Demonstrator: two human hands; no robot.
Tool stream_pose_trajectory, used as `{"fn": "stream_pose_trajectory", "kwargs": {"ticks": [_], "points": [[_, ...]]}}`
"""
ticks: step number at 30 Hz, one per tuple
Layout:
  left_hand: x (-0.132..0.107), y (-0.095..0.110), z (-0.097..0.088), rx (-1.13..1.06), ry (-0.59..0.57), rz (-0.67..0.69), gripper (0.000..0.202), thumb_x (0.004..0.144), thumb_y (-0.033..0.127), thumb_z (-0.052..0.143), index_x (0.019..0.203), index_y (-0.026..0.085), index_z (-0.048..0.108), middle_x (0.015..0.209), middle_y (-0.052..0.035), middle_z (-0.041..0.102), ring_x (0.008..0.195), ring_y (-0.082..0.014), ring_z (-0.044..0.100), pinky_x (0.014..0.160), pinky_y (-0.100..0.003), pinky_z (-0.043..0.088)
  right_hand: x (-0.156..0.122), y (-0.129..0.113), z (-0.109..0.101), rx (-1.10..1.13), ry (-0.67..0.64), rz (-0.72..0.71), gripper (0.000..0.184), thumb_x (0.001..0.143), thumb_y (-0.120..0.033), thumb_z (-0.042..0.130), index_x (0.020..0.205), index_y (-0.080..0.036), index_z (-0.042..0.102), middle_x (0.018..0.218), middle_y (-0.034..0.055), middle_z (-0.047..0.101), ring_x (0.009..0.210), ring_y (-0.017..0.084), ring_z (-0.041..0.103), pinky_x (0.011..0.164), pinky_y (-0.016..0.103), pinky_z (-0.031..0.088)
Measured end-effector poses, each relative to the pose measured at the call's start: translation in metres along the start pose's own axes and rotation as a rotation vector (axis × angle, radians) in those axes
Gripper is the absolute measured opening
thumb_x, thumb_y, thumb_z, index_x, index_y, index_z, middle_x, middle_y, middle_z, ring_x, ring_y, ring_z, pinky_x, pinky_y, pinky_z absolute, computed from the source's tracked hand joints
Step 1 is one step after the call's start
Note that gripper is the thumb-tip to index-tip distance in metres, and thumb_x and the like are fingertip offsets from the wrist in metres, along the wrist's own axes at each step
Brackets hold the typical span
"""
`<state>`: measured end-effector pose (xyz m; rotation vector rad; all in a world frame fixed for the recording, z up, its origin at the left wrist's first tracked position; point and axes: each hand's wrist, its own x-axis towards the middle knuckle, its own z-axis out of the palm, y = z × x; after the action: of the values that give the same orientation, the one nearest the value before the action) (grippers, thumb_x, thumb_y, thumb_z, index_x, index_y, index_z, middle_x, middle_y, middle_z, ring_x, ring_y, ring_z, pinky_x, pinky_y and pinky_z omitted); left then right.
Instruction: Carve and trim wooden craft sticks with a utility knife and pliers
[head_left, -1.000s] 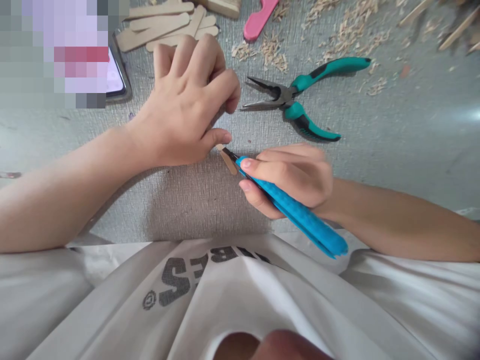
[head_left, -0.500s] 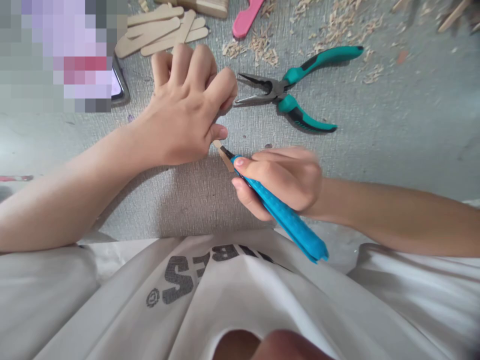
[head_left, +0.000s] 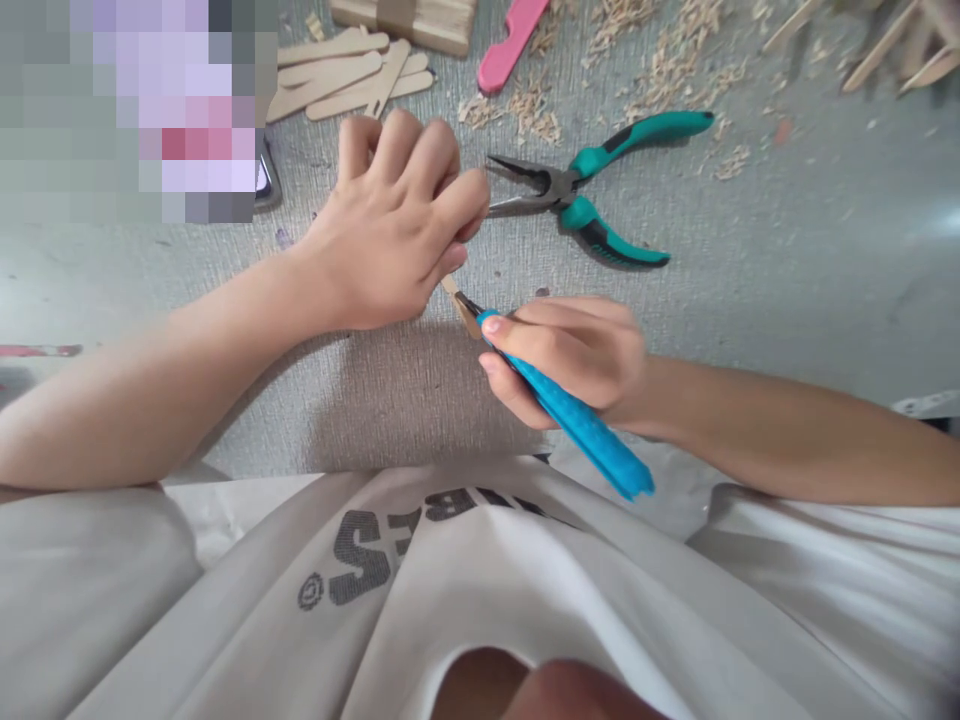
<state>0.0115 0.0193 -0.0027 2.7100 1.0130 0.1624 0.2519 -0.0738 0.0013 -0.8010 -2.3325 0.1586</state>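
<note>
Although the left hand's (head_left: 397, 220) thumb has drawn closer to its curled fingers, the head view shows the blade still against the wooden stick (head_left: 470, 325) between the hands; work continues there. The right hand (head_left: 581, 350) pinches the blue knife (head_left: 577, 420). The stick's far end is hidden; the left grip cannot be determined.
</note>
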Motion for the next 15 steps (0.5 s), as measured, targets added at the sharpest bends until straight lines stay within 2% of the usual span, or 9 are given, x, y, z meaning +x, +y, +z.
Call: {"fn": "stream_pose_trajectory", "kwargs": {"ticks": [2,5,12,15], "points": [[-0.001,-0.003,-0.002,-0.078,0.045,0.007,0.042,0.113,0.045,0.038,0.129,0.024,0.071,0.141,-0.0207,0.063,0.127,-0.0446,0.053,0.107,-0.072,0.039,-0.002,0.004,-0.001,-0.016,-0.003,-0.017,0.02,0.105,-0.025,0.064,0.124,-0.029,0.064,0.074,-0.0061,0.073,0.053,0.017,0.065,0.054,0.032,0.055],[-0.002,-0.004,-0.008,-0.157,0.084,-0.066,0.035,0.107,0.051,0.054,0.123,0.026,0.073,0.141,-0.0198,0.067,0.129,-0.0449,0.056,0.11,-0.072,0.042,-0.003,0.007,-0.001,-0.026,0.005,-0.024,0.024,0.105,-0.024,0.063,0.128,-0.028,0.058,0.074,-0.008,0.071,0.056,0.016,0.067,0.056,0.031,0.056],[-0.003,0.004,-0.014,-0.168,0.068,-0.158,0.018,0.096,0.041,0.072,0.109,0.03,0.074,0.142,-0.0173,0.067,0.131,-0.0467,0.058,0.108,-0.079,0.045,0.002,0.008,0.002,-0.037,0.025,-0.046,0.019,0.106,-0.024,0.064,0.124,-0.025,0.058,0.07,-0.0074,0.068,0.053,0.016,0.063,0.054,0.032,0.054],[-0.001,0.004,-0.011,-0.172,0.088,-0.166,0.012,0.09,0.034,0.074,0.101,0.03,0.075,0.136,-0.0149,0.069,0.128,-0.046,0.058,0.105,-0.079,0.046,-0.004,0.007,-0.005,-0.033,0.027,-0.061,0.02,0.106,-0.025,0.064,0.126,-0.027,0.06,0.072,-0.0072,0.071,0.055,0.016,0.065,0.056,0.031,0.055]]}}
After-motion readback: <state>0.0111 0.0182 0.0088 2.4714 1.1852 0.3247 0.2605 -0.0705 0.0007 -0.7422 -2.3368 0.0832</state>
